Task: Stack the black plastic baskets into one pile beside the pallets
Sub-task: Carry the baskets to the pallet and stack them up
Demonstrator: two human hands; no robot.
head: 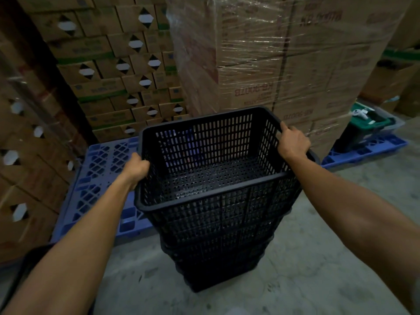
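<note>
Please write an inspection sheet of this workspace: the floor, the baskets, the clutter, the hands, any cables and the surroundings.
Surface: grey concrete floor, stained; the pile stands on it.
Job's things: top black basket, empty, nested on a pile of black baskets; how many are in the pile cannot be told.
Clutter: green and black container on the right blue pallet.
Grippers: left hand grips the top basket's left rim; right hand grips its right rim.
Cables: nothing seen.
Surroundings: blue pallet left of the pile; stacked cardboard boxes behind it; shrink-wrapped boxes beyond the pile.
</note>
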